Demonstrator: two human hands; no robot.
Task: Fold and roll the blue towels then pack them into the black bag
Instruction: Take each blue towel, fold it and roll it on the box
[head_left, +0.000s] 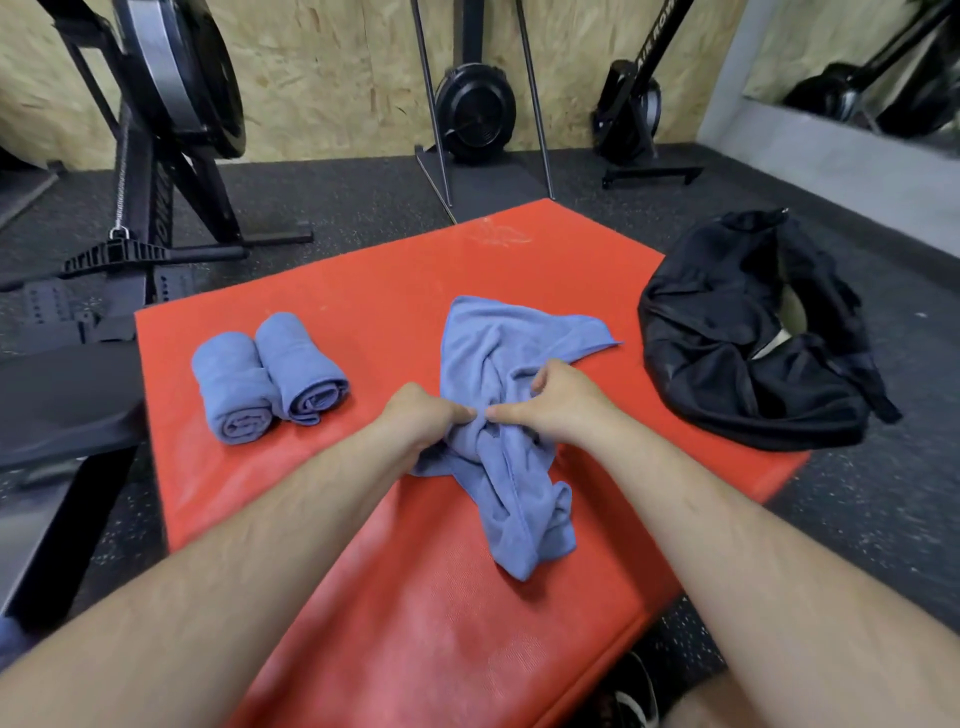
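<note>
— While both hands work at the middle of the red mat, what are they gripping?
— The crumpled blue towel. The left hand has its fingers curled into bunched cloth at the towel's left side. The right hand pinches a fold just beside it, thumbs nearly touching.
— And the other towels?
— Two rolled towels lie side by side, touching, on the mat's left part, well apart from the hands.
— The bag?
— The black bag slumps at the mat's right edge, mouth gaping, near the loose towel but not touching it. Rowing machines stand on the dark floor behind.
</note>
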